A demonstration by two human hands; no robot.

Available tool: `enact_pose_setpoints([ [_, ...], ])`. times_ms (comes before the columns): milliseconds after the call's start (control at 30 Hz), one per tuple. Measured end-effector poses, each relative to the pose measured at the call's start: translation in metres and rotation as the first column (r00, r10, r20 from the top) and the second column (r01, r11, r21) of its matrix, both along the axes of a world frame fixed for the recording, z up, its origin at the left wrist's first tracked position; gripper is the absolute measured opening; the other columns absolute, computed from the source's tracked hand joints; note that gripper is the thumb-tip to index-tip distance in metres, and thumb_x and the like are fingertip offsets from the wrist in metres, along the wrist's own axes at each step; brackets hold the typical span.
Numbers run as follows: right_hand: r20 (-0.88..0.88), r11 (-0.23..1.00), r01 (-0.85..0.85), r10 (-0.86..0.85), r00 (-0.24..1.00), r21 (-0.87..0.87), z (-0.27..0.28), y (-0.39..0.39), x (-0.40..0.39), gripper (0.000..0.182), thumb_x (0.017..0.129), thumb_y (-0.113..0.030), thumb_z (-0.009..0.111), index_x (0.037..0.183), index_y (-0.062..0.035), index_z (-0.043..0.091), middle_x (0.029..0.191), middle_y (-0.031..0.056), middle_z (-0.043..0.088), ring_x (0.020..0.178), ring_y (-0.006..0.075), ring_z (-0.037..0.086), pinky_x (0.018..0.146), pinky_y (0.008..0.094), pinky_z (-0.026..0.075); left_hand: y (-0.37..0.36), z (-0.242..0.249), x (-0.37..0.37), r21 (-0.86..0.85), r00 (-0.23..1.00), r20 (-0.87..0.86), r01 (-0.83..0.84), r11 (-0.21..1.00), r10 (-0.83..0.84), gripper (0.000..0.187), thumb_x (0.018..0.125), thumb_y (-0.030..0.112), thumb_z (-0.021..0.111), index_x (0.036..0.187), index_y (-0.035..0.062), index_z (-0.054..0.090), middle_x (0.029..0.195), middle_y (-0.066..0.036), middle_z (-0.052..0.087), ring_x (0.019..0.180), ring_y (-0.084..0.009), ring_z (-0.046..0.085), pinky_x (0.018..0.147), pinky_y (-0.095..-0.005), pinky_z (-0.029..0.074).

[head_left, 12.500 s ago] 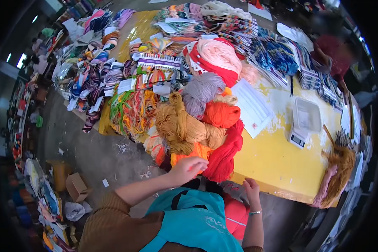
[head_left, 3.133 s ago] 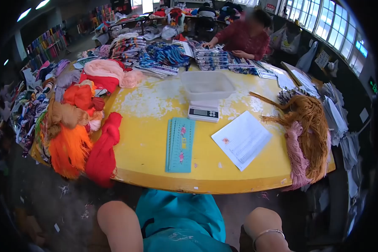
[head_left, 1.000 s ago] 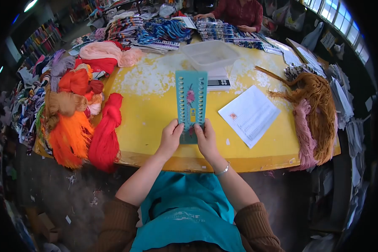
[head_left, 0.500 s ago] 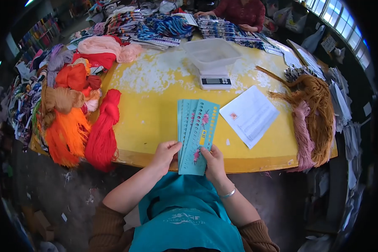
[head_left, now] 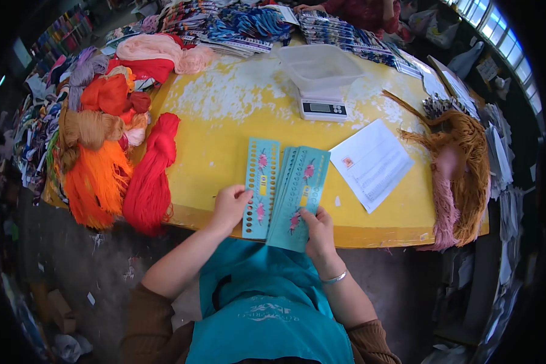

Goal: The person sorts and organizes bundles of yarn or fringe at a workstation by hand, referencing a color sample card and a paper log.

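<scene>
My left hand [head_left: 229, 208] pinches the left edge of one teal thread card [head_left: 261, 189], which has a row of punched holes down each side and pink flowers printed in the middle. Beside it, my right hand [head_left: 319, 233] grips a fanned stack of matching teal cards [head_left: 298, 200], thumb pressed on the front one. The lone card stands upright and slightly apart from the stack at its top, close to it lower down. Both hands are over the near edge of the yellow table [head_left: 212, 164].
A digital scale [head_left: 323, 109] with a clear plastic tub [head_left: 318, 67] stands farther back. To the right lie a printed sheet [head_left: 373, 164] and brown thread hanks [head_left: 464, 158]. Red thread [head_left: 155, 173] and orange thread [head_left: 98, 185] drape at left. Another person's red sleeve [head_left: 370, 12] shows behind.
My left hand has drawn one card leftward out of the stack. The right hand still holds the others. The whole view has shifted slightly.
</scene>
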State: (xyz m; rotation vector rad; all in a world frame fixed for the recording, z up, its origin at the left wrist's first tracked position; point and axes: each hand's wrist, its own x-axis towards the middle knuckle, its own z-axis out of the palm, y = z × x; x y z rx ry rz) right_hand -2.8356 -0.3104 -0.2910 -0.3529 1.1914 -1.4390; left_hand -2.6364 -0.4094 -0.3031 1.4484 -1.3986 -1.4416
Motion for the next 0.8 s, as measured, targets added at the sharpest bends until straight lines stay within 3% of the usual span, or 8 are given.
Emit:
enact_pose_setpoints([
  [100,-0.021,0.999,-0.022,0.023,1.000,0.041,0.002,-0.001,-0.005,0.020,0.096,-0.006,0.054,0.112,0.0050,0.056,0.103,0.0141,0.067,0.088,0.0198,0.068,0.081,0.0338,0.056,-0.011,0.022,0.011,-0.104,0.977,0.208,0.062,0.993,-0.039,0.026,0.088,0.015,0.067,0.104,-0.0042,0.062,0.089,-0.015,0.067,0.085,-0.0223,0.067,0.070,-0.0346,0.053],
  [167,-0.014,0.999,-0.026,0.027,1.000,0.029,0.003,0.000,-0.006,0.021,0.096,-0.007,0.054,0.113,0.0053,0.055,0.104,0.0152,0.067,0.090,0.0203,0.068,0.081,0.0342,0.056,-0.008,0.043,0.013,-0.327,0.726,0.686,0.242,0.913,0.053,0.032,0.087,0.017,0.067,0.111,-0.0028,0.059,0.103,-0.018,0.063,0.097,-0.0285,0.063,0.079,-0.0405,0.052],
  [233,0.064,1.000,-0.019,0.019,0.998,0.003,0.006,0.004,-0.003,0.022,0.097,-0.007,0.053,0.115,0.0054,0.055,0.106,0.0152,0.067,0.091,0.0200,0.068,0.082,0.0340,0.056,0.001,0.057,0.006,-0.342,0.632,0.772,0.325,0.882,0.066,0.032,0.089,0.020,0.065,0.112,-0.0018,0.060,0.109,-0.019,0.058,0.101,-0.0334,0.059,0.084,-0.0437,0.049],
  [333,0.170,0.999,-0.006,0.013,0.985,-0.041,0.011,0.008,0.005,0.022,0.098,-0.008,0.052,0.116,0.0050,0.055,0.108,0.0148,0.066,0.093,0.0192,0.067,0.082,0.0331,0.056,0.016,0.050,-0.003,-0.456,0.827,0.555,0.389,0.800,-0.086,0.029,0.092,0.018,0.061,0.113,-0.0018,0.060,0.098,-0.016,0.059,0.090,-0.0301,0.060,0.077,-0.0396,0.049],
  [400,0.195,0.996,-0.009,0.026,0.981,-0.085,0.009,0.010,0.010,0.022,0.098,-0.008,0.053,0.117,0.0042,0.055,0.109,0.0142,0.066,0.093,0.0182,0.067,0.083,0.0319,0.056,0.022,0.049,-0.018,0.042,0.980,0.004,0.198,0.979,-0.198,0.021,0.093,0.017,0.061,0.104,-0.0007,0.065,0.084,-0.006,0.059,0.076,-0.0166,0.054,0.067,-0.0294,0.044],
  [433,0.194,0.996,-0.010,0.027,0.981,-0.085,0.007,0.010,0.011,0.022,0.098,-0.008,0.053,0.117,0.0042,0.055,0.109,0.0142,0.066,0.093,0.0182,0.067,0.083,0.0319,0.056,0.025,0.049,-0.023,0.322,0.955,-0.278,0.197,0.926,-0.106,0.018,0.093,0.016,0.062,0.100,-0.0001,0.067,0.077,0.000,0.059,0.069,-0.0098,0.051,0.062,-0.0244,0.042],
  [667,0.117,0.999,0.036,-0.032,0.993,-0.033,0.002,0.010,0.012,0.022,0.097,-0.007,0.054,0.115,0.0050,0.056,0.109,0.0135,0.067,0.094,0.0183,0.066,0.084,0.0318,0.055,0.021,0.022,-0.031,0.346,0.968,-0.247,0.049,0.937,0.041,0.016,0.089,0.019,0.069,0.090,0.0035,0.067,0.075,0.000,0.062,0.063,-0.0064,0.053,0.054,-0.0222,0.039],
  [800,0.107,0.997,0.081,-0.079,0.991,-0.010,-0.001,0.006,0.012,0.021,0.096,-0.005,0.054,0.114,0.0058,0.056,0.108,0.0138,0.067,0.093,0.0185,0.066,0.084,0.0318,0.054,0.013,0.026,-0.027,0.324,0.981,-0.191,0.105,0.940,-0.044,0.015,0.090,0.019,0.066,0.090,0.0035,0.065,0.075,0.000,0.062,0.062,-0.0066,0.054,0.052,-0.0226,0.040],
])
